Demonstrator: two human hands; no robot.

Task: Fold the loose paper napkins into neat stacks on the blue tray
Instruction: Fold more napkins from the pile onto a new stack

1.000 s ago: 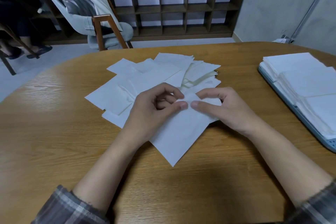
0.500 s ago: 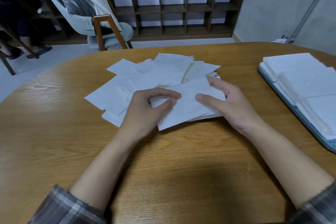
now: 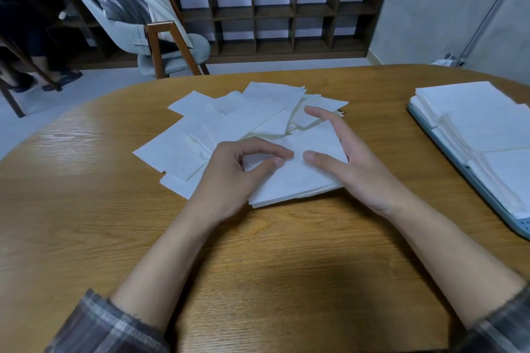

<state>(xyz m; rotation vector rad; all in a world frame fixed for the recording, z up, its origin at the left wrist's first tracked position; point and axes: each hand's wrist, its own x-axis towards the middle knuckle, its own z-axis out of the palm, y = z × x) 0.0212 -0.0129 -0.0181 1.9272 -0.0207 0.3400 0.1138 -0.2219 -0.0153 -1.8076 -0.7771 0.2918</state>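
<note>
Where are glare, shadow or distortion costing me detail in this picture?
Head view: glare streaks the table at left; a shadow darkens its near middle; the wide lens skews the shelf; the folded napkin is sharp.

The blue tray [image 3: 516,225] and its napkin stacks [image 3: 487,129] run off the right edge. The left hand [image 3: 229,172] covers the left side of the folded napkin [image 3: 301,178].

Item, my one view: head-worn wide-angle, facing forward and down across the table [image 3: 258,281], close over left hand [image 3: 229,178], right hand [image 3: 364,175].
</note>
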